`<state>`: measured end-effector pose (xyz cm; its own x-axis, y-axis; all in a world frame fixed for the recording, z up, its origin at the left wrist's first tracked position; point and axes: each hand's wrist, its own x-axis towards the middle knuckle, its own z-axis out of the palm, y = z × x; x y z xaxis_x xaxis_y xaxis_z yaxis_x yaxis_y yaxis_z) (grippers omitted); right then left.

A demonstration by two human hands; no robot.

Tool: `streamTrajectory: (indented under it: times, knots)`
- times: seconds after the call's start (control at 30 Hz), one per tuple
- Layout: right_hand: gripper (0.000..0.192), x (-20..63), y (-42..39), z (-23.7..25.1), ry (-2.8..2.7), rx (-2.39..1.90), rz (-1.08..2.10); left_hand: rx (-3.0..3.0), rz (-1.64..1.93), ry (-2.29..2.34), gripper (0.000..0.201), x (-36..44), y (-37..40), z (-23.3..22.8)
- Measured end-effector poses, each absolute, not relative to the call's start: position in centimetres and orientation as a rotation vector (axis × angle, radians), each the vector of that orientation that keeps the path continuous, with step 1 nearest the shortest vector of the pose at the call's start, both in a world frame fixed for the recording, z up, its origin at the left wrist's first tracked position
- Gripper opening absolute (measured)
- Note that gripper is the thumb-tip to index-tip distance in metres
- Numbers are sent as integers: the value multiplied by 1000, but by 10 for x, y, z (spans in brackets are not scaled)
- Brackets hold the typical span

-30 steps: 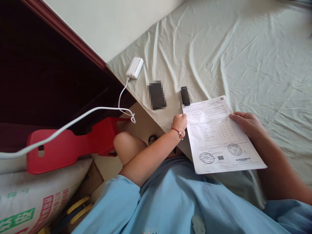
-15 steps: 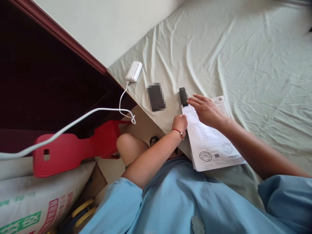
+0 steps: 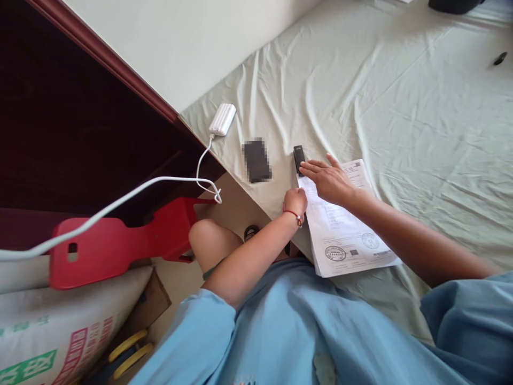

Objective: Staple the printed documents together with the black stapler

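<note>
Bed (image 3: 420,107) edge runs beside our knee. Our left hand (image 3: 295,202), closed, pinches the paper's (image 3: 344,230) left edge at the mattress rim. Our right hand (image 3: 329,179) lies flat and open on the paper, fingertips touching a black stapler (image 3: 298,156); wrinkled sheet spreads clear rightward.

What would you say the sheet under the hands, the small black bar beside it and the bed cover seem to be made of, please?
The sheet looks like plain white matte paper: thin, flat, printed with text and round stamps. The black bar looks like hard plastic with a slight sheen, though metal cannot be ruled out. The bed cover is soft woven cloth, pale green, matte and creased.
</note>
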<state>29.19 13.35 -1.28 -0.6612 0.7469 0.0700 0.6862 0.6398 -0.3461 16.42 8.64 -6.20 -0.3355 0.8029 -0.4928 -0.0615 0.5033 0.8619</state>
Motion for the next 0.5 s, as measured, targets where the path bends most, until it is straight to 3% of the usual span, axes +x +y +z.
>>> streamTrajectory:
  times: [0.17,0.3,0.5]
  knots:
    - [57,320,132,-7,-2404,-1329,506,716,979,1777,50,165,74,-51]
    - [59,369,109,-16,-1986,-1656,439,805,982,1759,46,165,49,-50]
    - [56,426,58,-47,-1503,-1915,741,905,1118,1621,40,162,18,-53]
